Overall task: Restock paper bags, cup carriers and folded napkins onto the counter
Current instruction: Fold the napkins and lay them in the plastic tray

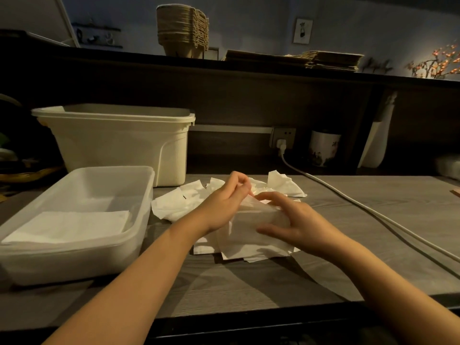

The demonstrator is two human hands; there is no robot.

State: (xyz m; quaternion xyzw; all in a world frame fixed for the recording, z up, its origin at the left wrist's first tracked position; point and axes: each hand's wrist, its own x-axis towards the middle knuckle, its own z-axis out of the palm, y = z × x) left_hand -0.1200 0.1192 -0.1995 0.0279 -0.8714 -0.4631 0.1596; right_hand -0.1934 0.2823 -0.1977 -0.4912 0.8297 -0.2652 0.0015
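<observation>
**Napkin pinched and pinned mid-fold, tray waiting beside the grip**

The left hand (pixel 225 200) has a narrow grip: thumb and forefinger are curled together on the far edge of a white paper napkin (pixel 251 235), lifting it, probably to turn it over into a fold. The right hand (pixel 291 220) grips nothing. Its fingers lie spread and flat on the same sheet just right of the pinch, most likely to stop the thin paper sliding on the grey wood-grain surface (pixel 249 282) and to give the crease a line.

The loose white napkins (pixel 179 202) lie crumpled just beyond and left of the grip, touching the sheet in hand. They seem to be the unfolded supply, kept within easy reach.

Left of the grip stands a clear plastic tray (pixel 74 262) with one folded white napkin (pixel 74 226) flat in its near corner. It sits close enough that a finished fold can go in with the pinching hand alone. A cream plastic tub (pixel 119 145) stands behind the tray.

Well beyond and above the grip, on the dark upper ledge (pixel 249 68), stand a stack of brown moulded-pulp cup carriers (pixel 181 31) and flat brown paper bags (pixel 331 59). Those two parts of the restock look done, and the napkins look like the remaining work.

A white cable (pixel 348 197) runs across the surface right of the flat hand, clear of the paper.
</observation>
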